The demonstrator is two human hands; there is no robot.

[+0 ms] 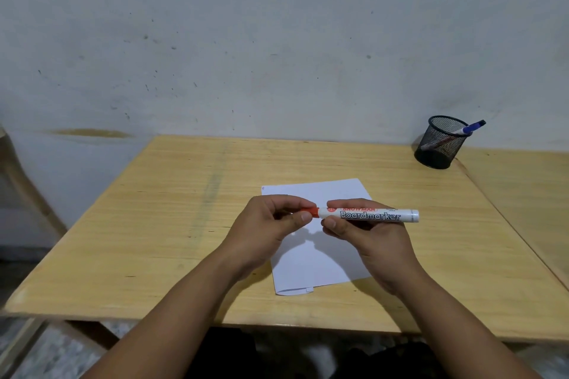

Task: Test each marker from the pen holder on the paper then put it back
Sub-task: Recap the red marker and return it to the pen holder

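Two hands meet over a wooden table (pixel 154 224), and under them lies a white sheet of paper (pixel 311 268), its near edge reaching toward the person. Well beyond the right hand, at the far corner, stands a black mesh pen holder (pixel 438 144) with a blue marker (pixel 472 128) leaning out of its rim; a reddish shape shows through the mesh, too faint to name. The right hand (pixel 366 234) is closed around the white barrel of a red marker (pixel 369 215), held level above the paper with its butt end pointing away to the right. The left hand (pixel 268 224) pinches the red cap (pixel 311 211) between thumb and fingertips.

Whether the cap is coming off or going on cannot be read from this single view; the paper looks blank apart from a tiny mark at its far left corner, so uncapping seems likelier. To do it well, keep the barrel steady in the right hand and pull the cap straight along the marker's length, not at an angle. The tip is hidden under the cap, and both hands cover the middle of the sheet
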